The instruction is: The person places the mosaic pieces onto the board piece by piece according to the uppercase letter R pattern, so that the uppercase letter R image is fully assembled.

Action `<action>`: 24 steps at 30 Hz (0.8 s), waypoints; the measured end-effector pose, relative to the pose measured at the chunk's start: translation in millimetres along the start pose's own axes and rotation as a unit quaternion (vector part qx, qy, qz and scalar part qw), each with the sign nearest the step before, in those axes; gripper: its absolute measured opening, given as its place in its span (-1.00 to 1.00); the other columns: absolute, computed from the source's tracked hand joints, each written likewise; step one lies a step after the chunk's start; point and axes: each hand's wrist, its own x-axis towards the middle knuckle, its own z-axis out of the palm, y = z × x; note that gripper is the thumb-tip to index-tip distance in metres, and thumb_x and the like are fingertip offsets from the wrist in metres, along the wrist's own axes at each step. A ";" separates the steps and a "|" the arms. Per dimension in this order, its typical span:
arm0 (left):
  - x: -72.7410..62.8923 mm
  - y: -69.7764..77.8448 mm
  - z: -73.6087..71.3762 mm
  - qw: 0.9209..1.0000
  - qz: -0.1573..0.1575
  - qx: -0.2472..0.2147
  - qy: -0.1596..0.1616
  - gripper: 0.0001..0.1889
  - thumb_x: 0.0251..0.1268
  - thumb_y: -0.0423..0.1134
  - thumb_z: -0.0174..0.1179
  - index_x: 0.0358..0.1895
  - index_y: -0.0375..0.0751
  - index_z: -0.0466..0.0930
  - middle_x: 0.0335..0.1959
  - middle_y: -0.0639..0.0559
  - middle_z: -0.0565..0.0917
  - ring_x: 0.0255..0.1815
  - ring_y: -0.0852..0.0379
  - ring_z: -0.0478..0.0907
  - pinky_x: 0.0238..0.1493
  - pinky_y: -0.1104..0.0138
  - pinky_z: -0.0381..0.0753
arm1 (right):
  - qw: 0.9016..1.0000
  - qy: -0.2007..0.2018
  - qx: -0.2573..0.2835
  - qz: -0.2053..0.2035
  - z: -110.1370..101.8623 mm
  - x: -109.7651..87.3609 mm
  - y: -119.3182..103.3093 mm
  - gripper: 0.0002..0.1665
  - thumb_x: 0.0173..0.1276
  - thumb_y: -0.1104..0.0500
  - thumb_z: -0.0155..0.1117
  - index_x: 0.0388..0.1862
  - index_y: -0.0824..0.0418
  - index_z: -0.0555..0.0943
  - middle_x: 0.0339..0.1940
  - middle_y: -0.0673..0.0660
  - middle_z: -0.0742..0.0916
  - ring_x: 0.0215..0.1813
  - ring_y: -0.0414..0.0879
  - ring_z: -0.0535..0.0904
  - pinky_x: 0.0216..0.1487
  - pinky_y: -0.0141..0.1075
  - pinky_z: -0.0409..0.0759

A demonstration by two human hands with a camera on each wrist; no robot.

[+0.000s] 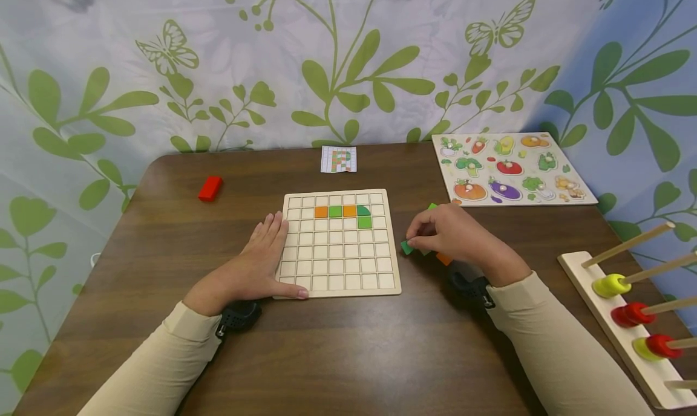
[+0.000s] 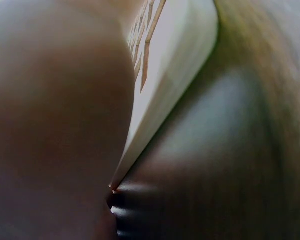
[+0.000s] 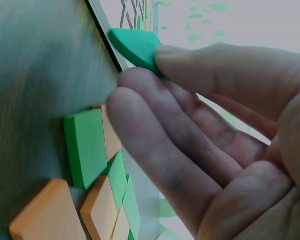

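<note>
A wooden grid board (image 1: 343, 294) lies on the table. Set in its upper rows are two orange tiles (image 1: 322, 212), green square tiles (image 1: 335, 211) and a dark green rounded tile (image 1: 363, 210). My left hand (image 1: 253, 265) rests along the board's left edge, fingers straight and thumb on the lower rim. Just right of the board, my right hand (image 1: 460, 237) pinches a dark green curved-edge tile (image 3: 135, 46) between thumb and fingers. Below that hand, the right wrist view shows loose green tiles (image 3: 85, 147) and orange tiles (image 3: 50, 215); the head view has them partly hidden.
A small printed pattern card (image 1: 339, 159) lies behind the board. At the back right is a vegetable puzzle board (image 1: 514, 171). A wooden peg stand (image 1: 593, 310) with red and yellow rings stands on the right. One red block (image 1: 210, 188) sits at the left.
</note>
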 end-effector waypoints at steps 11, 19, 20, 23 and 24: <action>-0.1 -1.9 1.6 1.000 -0.003 0.000 -0.004 0.62 -0.10 0.74 0.23 0.67 -0.49 -0.32 0.69 -0.39 -0.34 0.68 -0.30 -0.45 0.59 -0.11 -0.33 | 0.999 0.038 0.030 0.021 11.7 21.7 -8.2 -0.96 0.46 0.20 0.48 -0.21 0.13 0.83 -0.40 0.00 0.79 -0.32 -0.05 0.72 -0.24 -0.10 0.65; 0.8 -2.0 1.5 1.000 0.000 0.001 0.000 0.62 -0.10 0.73 0.24 0.67 -0.49 -0.32 0.69 -0.39 -0.34 0.68 -0.30 -0.45 0.60 -0.10 -0.33 | 0.996 0.049 0.062 0.030 21.5 38.3 -18.3 -0.96 0.42 0.20 0.51 -0.23 0.15 0.83 -0.40 -0.01 0.81 -0.31 -0.06 0.76 -0.23 -0.10 0.64; 0.9 -1.9 1.3 1.000 0.001 0.002 0.001 0.62 -0.10 0.73 0.24 0.67 -0.50 -0.32 0.69 -0.39 -0.34 0.68 -0.30 -0.45 0.60 -0.10 -0.33 | 0.997 0.049 0.061 0.026 22.6 40.5 -18.9 -0.96 0.42 0.20 0.51 -0.23 0.15 0.83 -0.41 -0.01 0.81 -0.32 -0.06 0.76 -0.24 -0.10 0.64; 1.5 -1.4 0.4 1.000 0.003 0.003 0.001 0.62 -0.10 0.73 0.24 0.67 -0.50 -0.32 0.69 -0.39 -0.34 0.68 -0.30 -0.45 0.60 -0.10 -0.33 | 0.997 0.043 0.065 0.019 25.6 47.4 -21.2 -0.95 0.41 0.20 0.52 -0.23 0.17 0.83 -0.42 0.00 0.81 -0.34 -0.06 0.75 -0.21 -0.11 0.66; 1.6 -1.1 0.2 1.000 0.003 0.002 0.000 0.62 -0.10 0.73 0.24 0.67 -0.50 -0.32 0.69 -0.39 -0.34 0.68 -0.30 -0.45 0.60 -0.10 -0.33 | 0.997 0.040 0.066 0.018 26.3 49.6 -21.9 -0.95 0.41 0.20 0.52 -0.24 0.17 0.83 -0.42 0.00 0.81 -0.35 -0.06 0.75 -0.21 -0.12 0.67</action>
